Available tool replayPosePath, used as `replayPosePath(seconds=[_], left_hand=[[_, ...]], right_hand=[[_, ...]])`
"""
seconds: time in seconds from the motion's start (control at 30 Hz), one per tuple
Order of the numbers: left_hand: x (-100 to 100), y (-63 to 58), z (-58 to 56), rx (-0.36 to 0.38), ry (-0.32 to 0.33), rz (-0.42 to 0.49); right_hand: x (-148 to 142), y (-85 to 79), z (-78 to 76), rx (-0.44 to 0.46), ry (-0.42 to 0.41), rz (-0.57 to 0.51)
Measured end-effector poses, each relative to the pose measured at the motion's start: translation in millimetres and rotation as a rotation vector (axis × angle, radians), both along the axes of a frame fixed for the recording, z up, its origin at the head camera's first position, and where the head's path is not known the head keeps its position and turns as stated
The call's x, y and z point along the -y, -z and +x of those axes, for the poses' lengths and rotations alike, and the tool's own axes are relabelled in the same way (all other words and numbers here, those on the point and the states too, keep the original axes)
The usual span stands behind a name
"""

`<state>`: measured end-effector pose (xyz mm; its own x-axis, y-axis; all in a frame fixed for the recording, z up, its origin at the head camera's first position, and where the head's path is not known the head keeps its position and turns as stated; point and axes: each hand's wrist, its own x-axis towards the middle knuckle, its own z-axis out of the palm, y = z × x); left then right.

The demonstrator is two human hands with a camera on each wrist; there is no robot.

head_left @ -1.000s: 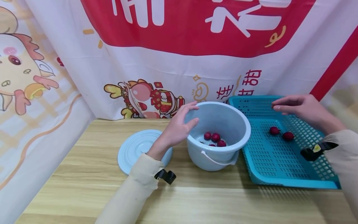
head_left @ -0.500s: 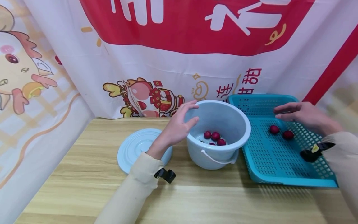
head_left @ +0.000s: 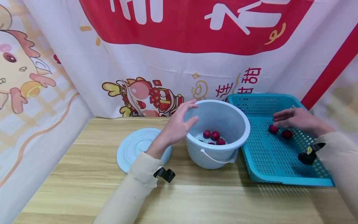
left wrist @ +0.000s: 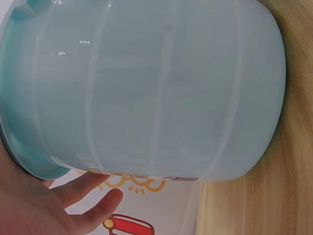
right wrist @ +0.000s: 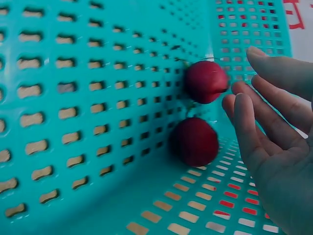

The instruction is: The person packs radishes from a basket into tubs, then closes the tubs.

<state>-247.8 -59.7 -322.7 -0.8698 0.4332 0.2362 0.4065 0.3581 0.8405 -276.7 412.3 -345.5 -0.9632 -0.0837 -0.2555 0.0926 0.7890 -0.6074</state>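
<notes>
My left hand (head_left: 180, 126) is at the left rim of a pale blue bucket (head_left: 213, 155), its fingers loosely bent. In the left wrist view some left fingers (left wrist: 100, 210) extend beside the bucket's outer wall; whether they press on it I cannot tell. Several red radishes (head_left: 215, 135) lie at the bottom of the bucket. My right hand (head_left: 297, 119) hovers inside a teal plastic basket (head_left: 263, 179), thumb and fingers parted. Just beyond its fingertips, in the right wrist view, are two radishes, one upper (right wrist: 208, 82) and one lower (right wrist: 196, 142). That hand holds nothing.
A round light blue lid (head_left: 131, 149) lies on the wooden table (head_left: 84, 186) left of the bucket, partly behind my left forearm. The bucket's white handle (head_left: 216, 161) hangs down in front. A printed curtain (head_left: 167, 62) stands behind the table.
My right hand has come down and slightly left, from above the basket to close by the two radishes. My left hand keeps its place at the bucket's rim.
</notes>
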Motion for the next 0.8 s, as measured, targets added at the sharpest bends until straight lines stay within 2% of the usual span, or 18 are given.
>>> replayPosePath(seconds=[0.2,0.6,0.8], left_hand=[[1.0,0.4,0.3,-0.003,0.003,0.004],[0.4,-0.1,1.2,0.006,-0.008,0.0],[-1.2,0.4,0.5,0.005,-0.011,-0.002]], right_hand=[[1.1,7.8,-3.1,-0.011,-0.024,0.086],[3.4,12.4,-6.0,0.032,-0.041,0.132],[4.3,11.5,-6.1,0.021,-0.058,0.143]])
